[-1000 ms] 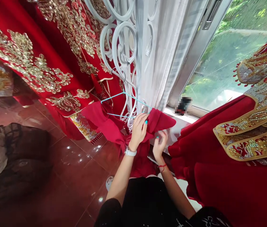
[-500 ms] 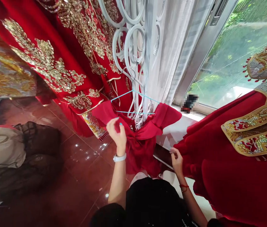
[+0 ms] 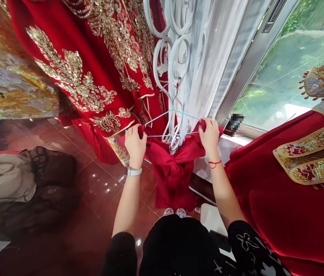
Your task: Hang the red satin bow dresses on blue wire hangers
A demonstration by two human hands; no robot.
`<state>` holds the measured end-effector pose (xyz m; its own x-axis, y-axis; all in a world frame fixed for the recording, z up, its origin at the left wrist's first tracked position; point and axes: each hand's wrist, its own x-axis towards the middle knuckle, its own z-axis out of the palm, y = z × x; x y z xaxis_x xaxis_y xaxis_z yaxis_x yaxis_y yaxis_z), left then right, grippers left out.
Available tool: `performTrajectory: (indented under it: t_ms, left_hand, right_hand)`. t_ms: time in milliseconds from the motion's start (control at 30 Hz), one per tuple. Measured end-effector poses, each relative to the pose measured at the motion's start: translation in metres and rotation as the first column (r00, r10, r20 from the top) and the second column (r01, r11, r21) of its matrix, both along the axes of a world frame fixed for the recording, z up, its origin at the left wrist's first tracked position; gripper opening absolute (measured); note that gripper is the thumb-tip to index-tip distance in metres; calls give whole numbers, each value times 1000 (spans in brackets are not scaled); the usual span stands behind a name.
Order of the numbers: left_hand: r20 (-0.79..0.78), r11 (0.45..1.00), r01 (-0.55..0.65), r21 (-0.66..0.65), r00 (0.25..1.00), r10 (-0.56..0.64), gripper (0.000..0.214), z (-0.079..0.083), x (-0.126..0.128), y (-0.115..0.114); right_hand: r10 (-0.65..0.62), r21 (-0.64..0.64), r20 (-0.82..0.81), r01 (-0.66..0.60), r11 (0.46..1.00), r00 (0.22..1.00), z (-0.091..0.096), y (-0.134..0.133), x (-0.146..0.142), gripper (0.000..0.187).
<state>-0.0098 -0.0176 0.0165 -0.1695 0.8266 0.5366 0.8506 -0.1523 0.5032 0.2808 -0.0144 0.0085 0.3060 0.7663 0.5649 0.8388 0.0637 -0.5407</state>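
A red dress (image 3: 173,168) hangs in front of me on a thin light-blue hanger (image 3: 159,116), whose hook reaches up to a white scrolled metal stand (image 3: 164,50). My left hand (image 3: 135,143), with a pale watch on its wrist, is closed on the dress's left shoulder at the hanger's end. On the other side my right hand (image 3: 210,136), above a red string bracelet, pinches the right shoulder cloth. The hanger's lower bar shows between the two hands. Fingers partly cover the shoulder fabric.
Red garments with gold embroidery (image 3: 78,76) hang at the left. A red gown with a beaded gold panel (image 3: 302,161) stands at the right, near the window (image 3: 268,84). Beige and dark bags (image 3: 7,176) lie on the tiled floor (image 3: 93,214). A white seat (image 3: 212,218) is close to my legs.
Both hands have risen to the dress's shoulders and closed on the cloth; before, they were apart from it or beside it. The view has shifted slightly, moving the stand rightward.
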Motion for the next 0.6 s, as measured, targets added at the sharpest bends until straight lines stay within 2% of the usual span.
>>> performTrajectory:
  t_ms: [133, 333, 500, 600]
  left_hand:
    - [-57, 998, 54, -38, 997, -56, 43, 5, -6, -8]
    - [-46, 999, -13, -29, 999, 12, 41, 5, -2, -4]
    - [-50, 1000, 18, -23, 999, -19, 44, 7, -5, -4]
    - [-57, 999, 4, -37, 998, -6, 42, 6, -6, -5]
  right_hand:
    - [97, -11, 72, -96, 995, 993, -2, -7, 12, 40]
    - [-23, -32, 92, 26, 999, 995, -5, -4, 8, 36]
    - [48, -99, 161, -32, 995, 986, -6, 1, 15, 36]
    - [11, -83, 165, 3, 997, 986, -6, 3, 17, 34]
